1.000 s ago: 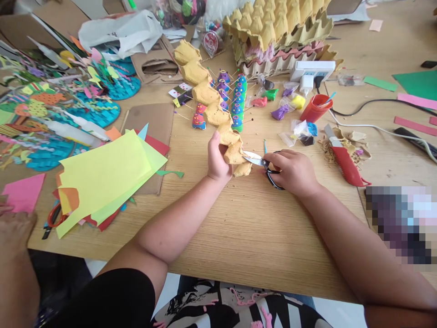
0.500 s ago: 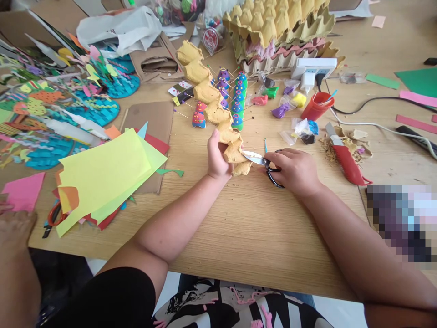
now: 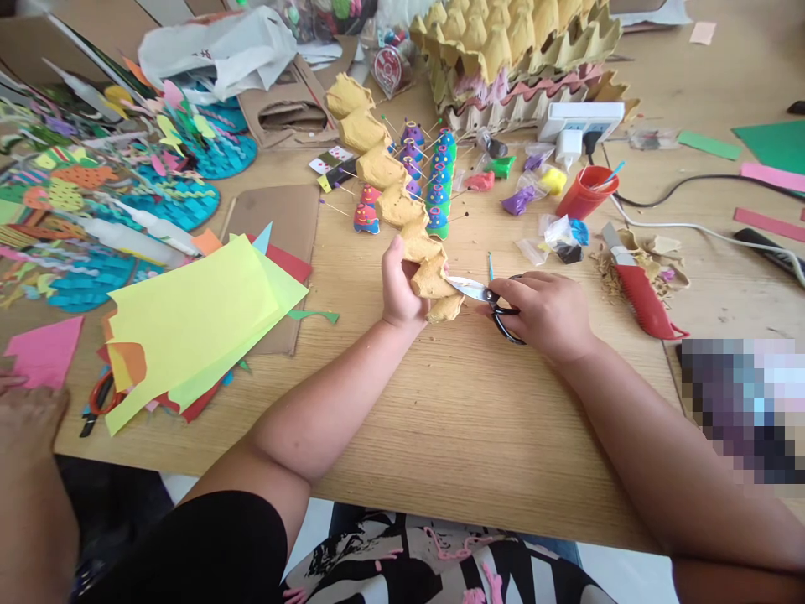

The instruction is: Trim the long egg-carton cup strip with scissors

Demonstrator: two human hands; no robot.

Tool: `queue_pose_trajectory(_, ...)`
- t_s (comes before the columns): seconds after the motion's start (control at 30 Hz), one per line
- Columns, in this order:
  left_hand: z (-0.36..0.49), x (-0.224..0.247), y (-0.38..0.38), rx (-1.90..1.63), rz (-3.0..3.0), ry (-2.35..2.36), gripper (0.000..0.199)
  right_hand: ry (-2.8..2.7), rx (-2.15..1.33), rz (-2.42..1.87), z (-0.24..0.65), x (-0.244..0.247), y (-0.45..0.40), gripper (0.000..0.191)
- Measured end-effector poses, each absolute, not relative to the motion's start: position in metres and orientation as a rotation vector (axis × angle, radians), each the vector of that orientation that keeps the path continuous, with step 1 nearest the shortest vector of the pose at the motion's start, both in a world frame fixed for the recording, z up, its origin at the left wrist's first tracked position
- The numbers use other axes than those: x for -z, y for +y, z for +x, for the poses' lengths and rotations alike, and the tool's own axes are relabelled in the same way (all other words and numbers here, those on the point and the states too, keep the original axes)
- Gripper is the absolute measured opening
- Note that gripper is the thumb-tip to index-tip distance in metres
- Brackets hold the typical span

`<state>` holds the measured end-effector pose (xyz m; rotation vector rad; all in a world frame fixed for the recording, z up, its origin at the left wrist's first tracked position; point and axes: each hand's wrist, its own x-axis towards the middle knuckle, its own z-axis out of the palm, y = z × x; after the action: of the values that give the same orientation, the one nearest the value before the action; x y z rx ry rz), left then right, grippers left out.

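My left hand (image 3: 400,289) grips the near end of a long yellow egg-carton strip (image 3: 380,169) that runs away from me across the wooden table (image 3: 465,419). My right hand (image 3: 544,312) holds black-handled scissors (image 3: 487,299) by their loops. The silver blades point left and bite into the strip between its last two cups, right beside my left thumb. The nearest cup hangs below the blades.
Painted carton figures with pins (image 3: 433,180) stand behind the strip. Yellow paper sheets (image 3: 194,323) lie at left, a red cup (image 3: 582,195), clay lumps and a red utility knife (image 3: 638,289) at right. Egg trays (image 3: 516,50) and a power strip (image 3: 579,117) sit at the back.
The strip has been drawn slightly nearer and the scissor blades have gone a little deeper between the last two cups. Both hands stay in the same place.
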<state>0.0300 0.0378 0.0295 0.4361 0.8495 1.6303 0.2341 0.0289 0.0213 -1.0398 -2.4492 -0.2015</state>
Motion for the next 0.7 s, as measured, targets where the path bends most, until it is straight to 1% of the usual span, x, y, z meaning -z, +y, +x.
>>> queue_pose_trajectory(0.27,0.028,-0.016,0.043,-1.689,0.563,0.852,0.05,-2.437,0.1,-1.099,0.236,-0.019,0.03,0.046)
queue_pose_trajectory(0.47,0.023,-0.01,0.044,-1.656,0.61,0.906,0.066,-2.268,-0.183,-1.321,0.237,-0.014,0.033,0.044)
queue_pose_trajectory(0.6,0.026,-0.013,0.043,-1.672,0.613,0.884,0.063,-2.389,-0.295,-1.166,0.235,-0.018,0.033,0.047)
queue_pose_trajectory(0.7,0.027,-0.015,0.043,-1.673,0.616,0.869,0.061,-2.443,-0.219,-1.087,0.235,-0.018,0.034,0.047)
